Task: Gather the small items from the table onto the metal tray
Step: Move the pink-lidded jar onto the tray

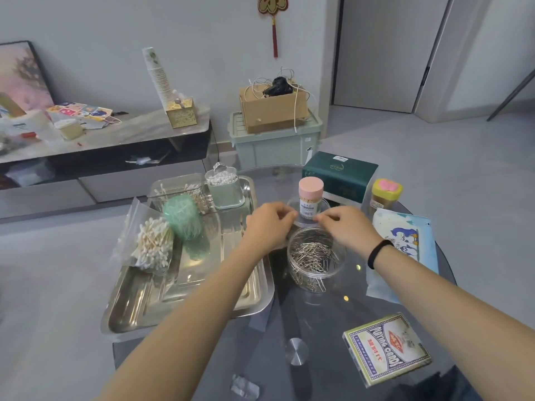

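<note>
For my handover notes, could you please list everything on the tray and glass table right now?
tray: one, silver, table's left edge
swab bag: one, clear, on tray
green jar: one, on tray
swab box: one, clear, tray's back
swab holder: one, pale green, tray's back
clip jar: one, clear, open, beside tray
lid: one, clear, held above clip jar
pink-capped jar: one, behind lid
tissue box: one, dark green, back
yellow jar: one, back right
wipes: one pack, blue-white, right
cards: one box, front right
left hand; right hand: on lid
</note>
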### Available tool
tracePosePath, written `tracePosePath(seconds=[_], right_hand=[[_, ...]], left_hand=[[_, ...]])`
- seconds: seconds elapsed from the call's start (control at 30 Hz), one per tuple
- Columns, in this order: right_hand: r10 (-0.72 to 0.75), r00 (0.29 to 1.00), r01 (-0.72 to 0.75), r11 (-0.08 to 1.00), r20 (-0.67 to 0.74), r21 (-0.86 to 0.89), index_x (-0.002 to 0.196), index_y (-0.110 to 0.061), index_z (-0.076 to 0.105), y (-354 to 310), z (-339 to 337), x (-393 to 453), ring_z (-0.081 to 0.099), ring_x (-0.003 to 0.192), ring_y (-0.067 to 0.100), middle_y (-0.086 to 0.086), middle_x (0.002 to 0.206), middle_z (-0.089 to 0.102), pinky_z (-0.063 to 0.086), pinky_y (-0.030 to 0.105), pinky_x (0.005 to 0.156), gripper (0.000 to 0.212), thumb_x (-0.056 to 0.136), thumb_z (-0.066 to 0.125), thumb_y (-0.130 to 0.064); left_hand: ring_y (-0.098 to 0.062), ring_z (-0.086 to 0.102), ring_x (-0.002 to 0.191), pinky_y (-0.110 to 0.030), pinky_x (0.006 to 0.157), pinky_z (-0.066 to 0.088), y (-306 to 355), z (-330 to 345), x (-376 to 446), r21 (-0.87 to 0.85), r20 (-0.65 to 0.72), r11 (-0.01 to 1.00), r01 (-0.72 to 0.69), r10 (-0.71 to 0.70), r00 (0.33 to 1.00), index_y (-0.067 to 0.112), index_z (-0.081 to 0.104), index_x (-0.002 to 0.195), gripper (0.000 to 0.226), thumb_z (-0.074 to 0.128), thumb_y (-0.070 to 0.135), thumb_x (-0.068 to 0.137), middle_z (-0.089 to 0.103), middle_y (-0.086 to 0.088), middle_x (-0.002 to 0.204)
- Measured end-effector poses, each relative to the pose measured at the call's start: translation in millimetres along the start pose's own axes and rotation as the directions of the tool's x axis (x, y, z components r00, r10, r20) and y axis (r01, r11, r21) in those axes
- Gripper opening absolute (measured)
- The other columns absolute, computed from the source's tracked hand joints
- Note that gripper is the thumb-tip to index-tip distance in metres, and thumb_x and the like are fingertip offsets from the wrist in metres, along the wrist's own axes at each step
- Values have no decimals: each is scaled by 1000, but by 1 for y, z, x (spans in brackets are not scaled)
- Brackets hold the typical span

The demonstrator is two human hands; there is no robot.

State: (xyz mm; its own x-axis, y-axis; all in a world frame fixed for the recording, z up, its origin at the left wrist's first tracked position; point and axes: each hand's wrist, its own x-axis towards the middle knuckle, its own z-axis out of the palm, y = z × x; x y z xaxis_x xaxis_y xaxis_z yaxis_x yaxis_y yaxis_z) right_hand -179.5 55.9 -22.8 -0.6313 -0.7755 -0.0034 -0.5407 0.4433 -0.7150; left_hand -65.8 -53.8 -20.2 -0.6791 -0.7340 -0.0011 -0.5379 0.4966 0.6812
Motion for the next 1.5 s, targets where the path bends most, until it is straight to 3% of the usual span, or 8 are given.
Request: tracePosePath(seconds=[0.17,0.37,0.43,0.77,0.93,1.03,1.4,1.5], right_hand=[[-4,1000,5,999,-15,48,82,-15,71,3,-1,6,60,83,20,10,92,72,41,29,70,29,92,49,-32],[80,956,-91,996,281,24,106,-10,69,5,-13,6,67,95,21,8,104,71,51,30,79,34,93,48,-34],[50,943,-55,998,328,6,111,-12,67,4,-15,5,67,96,21,7,106,71,54,27,70,33,95,46,-32],[-62,997,63,998,52,-20,86,-5,71,-9,-10,1,70,80,26,10,84,74,55,42,77,38,95,44,-29],[-135,988,128,987,-78,-94,83,1,69,-28,-1,-9,64,75,29,18,84,72,46,27,62,43,95,42,-29],[-123,991,123,992,-42,-16,81,1,69,-38,13,-17,68,77,29,15,82,73,55,43,73,43,95,43,-29],[-34,999,35,997,-23,73,86,-3,71,-42,24,-28,69,77,30,10,80,73,58,48,74,37,95,45,-28],[-48,998,50,998,-34,48,82,-7,70,-41,24,-28,68,78,25,5,80,72,56,48,76,37,95,43,-29]], left_hand=[[-26,50,125,-43,106,40,24,12,39,-89,-13,993,-77,76,997,15,40,141,60,61,30,87,50,-10,140],[-25,51,123,-33,98,42,31,28,55,-151,15,984,-96,99,995,19,44,137,59,67,30,84,54,-7,136],[-22,51,121,-31,97,43,30,24,50,-198,-49,975,-102,94,994,19,46,135,57,67,28,84,56,-5,133],[-17,55,112,-35,96,48,-6,-47,-17,-278,-339,959,-51,-49,940,23,44,135,61,69,36,81,57,3,124],[-14,55,94,-27,78,44,-51,-60,-48,-197,-349,975,98,-164,923,18,50,123,54,73,36,78,59,-1,118],[-16,53,92,-30,81,47,-76,-64,-58,-198,-374,959,203,-265,889,14,51,124,59,75,35,75,55,-9,125],[-31,44,125,-42,99,42,-85,-72,-66,-155,-483,950,272,-313,818,9,32,140,66,65,27,86,33,-15,142],[-33,34,131,-47,110,28,-74,-68,-67,30,-547,960,278,-217,809,12,38,137,62,64,36,85,32,-14,141]])
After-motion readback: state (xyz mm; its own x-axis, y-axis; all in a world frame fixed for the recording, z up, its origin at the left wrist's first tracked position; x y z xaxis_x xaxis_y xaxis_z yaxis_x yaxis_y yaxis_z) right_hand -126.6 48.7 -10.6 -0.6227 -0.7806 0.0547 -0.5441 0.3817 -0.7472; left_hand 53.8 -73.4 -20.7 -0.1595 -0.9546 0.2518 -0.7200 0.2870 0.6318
